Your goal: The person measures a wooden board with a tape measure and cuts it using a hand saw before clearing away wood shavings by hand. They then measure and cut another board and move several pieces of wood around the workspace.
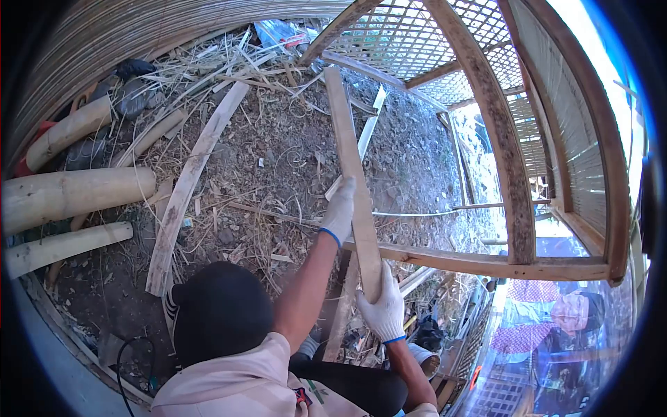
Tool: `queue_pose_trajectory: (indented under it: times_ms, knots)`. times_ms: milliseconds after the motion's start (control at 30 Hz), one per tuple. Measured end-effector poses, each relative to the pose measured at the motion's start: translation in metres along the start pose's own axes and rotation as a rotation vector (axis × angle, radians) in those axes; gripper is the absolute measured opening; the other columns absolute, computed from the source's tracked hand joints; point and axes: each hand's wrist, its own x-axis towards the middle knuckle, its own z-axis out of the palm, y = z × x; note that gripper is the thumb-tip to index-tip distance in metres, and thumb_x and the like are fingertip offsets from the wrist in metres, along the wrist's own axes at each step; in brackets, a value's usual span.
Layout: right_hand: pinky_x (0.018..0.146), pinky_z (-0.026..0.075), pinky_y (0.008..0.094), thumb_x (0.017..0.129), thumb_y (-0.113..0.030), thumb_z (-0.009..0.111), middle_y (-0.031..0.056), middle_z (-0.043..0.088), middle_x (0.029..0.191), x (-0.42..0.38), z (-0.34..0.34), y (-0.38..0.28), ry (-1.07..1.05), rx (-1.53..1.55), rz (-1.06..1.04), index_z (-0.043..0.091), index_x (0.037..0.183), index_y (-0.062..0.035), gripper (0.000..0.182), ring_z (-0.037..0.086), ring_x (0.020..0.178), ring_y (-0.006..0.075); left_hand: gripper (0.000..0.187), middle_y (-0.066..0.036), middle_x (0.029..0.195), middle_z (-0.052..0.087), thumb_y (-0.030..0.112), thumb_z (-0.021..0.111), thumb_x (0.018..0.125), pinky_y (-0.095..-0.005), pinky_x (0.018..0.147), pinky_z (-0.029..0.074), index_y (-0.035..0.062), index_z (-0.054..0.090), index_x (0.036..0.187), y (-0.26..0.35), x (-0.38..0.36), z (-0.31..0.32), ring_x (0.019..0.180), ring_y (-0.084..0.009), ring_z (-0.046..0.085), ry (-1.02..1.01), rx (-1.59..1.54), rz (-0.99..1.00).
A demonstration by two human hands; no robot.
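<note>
A long flat wooden plank [351, 156] runs from the upper middle down to the lower centre. My left hand [340, 208], in a white glove with a blue cuff, holds it by its left edge around mid-length. The other glove, on my right hand [385, 309], is wrapped round the plank's lower end. Just right of the plank is the bottom rail [458, 261] of a wooden frame [507, 132] with woven lattice panels. Another weathered board [198, 174] lies on the ground to the left.
Bamboo poles [76, 194] lie at the left. Thin strips [222, 73] litter the soil, with a blue plastic bag [278, 33] behind. A rounded black shape [222, 316] covers the lower left. At the right is what looks like a person in patterned clothing [524, 337].
</note>
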Motion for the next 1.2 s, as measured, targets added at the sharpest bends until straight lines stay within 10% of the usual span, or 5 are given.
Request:
queue_pose_trajectory:
  times_ms: [400, 667, 833, 1067, 1200]
  knots:
    - [0.091, 0.056, 0.0317, 0.105, -0.019, 0.061, 0.0056, 0.068, 0.121, 0.018, -0.025, -0.017, -0.453, 0.805, 0.364, 0.050, 0.150, -0.0009, 0.049, 0.068, 0.105, 0.0141, 0.062, -0.009, 0.091, 0.072, 0.064, 0.046, 0.108, -0.0373, 0.065, 0.062, 0.0060, 0.063, 0.121, 0.045, -0.017, 0.007, 0.074, -0.0210, 0.072, -0.104, -0.320, -0.139]
    - [0.095, 0.053, 0.0311, 0.103, -0.024, 0.064, 0.0085, 0.067, 0.125, 0.010, 0.000, -0.007, -0.357, 0.894, 0.301, 0.052, 0.148, -0.0006, 0.052, 0.063, 0.107, 0.0136, 0.063, -0.014, 0.105, 0.073, 0.057, 0.034, 0.111, -0.0447, 0.077, 0.063, 0.0032, 0.062, 0.128, 0.057, -0.016, 0.002, 0.087, -0.0258, 0.075, -0.180, -0.409, -0.163]
    - [0.064, 0.059, 0.0330, 0.100, -0.028, 0.068, 0.0089, 0.065, 0.114, 0.002, -0.016, 0.011, -0.424, 1.298, 0.326, 0.043, 0.154, -0.0052, 0.064, 0.069, 0.083, 0.0185, 0.055, -0.015, 0.120, 0.072, 0.049, 0.037, 0.113, -0.0470, 0.091, 0.061, 0.0046, 0.057, 0.138, 0.066, -0.038, 0.019, 0.107, -0.0286, 0.073, -0.332, -0.502, -0.143]
    - [0.060, 0.059, 0.0296, 0.093, -0.031, 0.068, 0.0151, 0.071, 0.111, -0.024, -0.172, -0.008, -0.430, 0.807, 0.357, 0.050, 0.149, 0.0060, 0.070, 0.072, 0.077, 0.0187, 0.065, -0.027, 0.167, 0.034, 0.014, 0.044, 0.103, -0.0493, 0.128, 0.034, 0.0132, 0.033, 0.167, 0.068, -0.013, -0.020, 0.158, -0.0438, 0.030, 0.131, 1.050, 1.023]
    - [0.064, 0.059, 0.0299, 0.091, -0.021, 0.065, 0.0170, 0.074, 0.109, -0.044, -0.254, -0.038, -0.361, 0.387, 0.358, 0.058, 0.145, 0.0093, 0.062, 0.074, 0.077, 0.0190, 0.079, -0.026, 0.167, 0.036, 0.001, 0.055, 0.091, -0.0509, 0.132, 0.026, 0.0182, 0.036, 0.166, 0.059, -0.030, -0.051, 0.157, -0.0463, 0.031, -0.137, 1.238, 0.909]
